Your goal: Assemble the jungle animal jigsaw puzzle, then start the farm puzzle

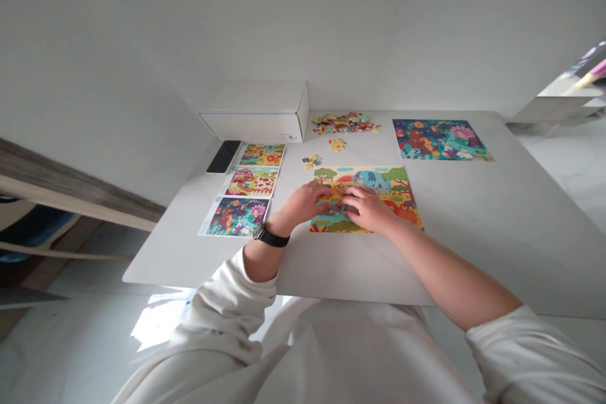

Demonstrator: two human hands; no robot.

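Both hands rest on a brightly coloured animal jigsaw puzzle (400,188) on the white table. My left hand (307,203), with a black watch (271,235) on its wrist, lies over the puzzle's left edge, thumb and forefinger apart. From the right, my right hand (370,207) reaches over the middle, its fingers spread and their tips down on the surface. A greyish puzzle piece (336,208) shows between the fingertips of the two hands. Whether it sits flush cannot be made out. Fingers cover part of the picture around it.
Loose pieces (345,122) form a pile at the back, with a few yellow pieces (337,145) and grey-yellow pieces (311,161) nearer. A white box (255,126), a phone (223,156) and picture cards (250,182) stand left. Another puzzle (440,139) lies back right.
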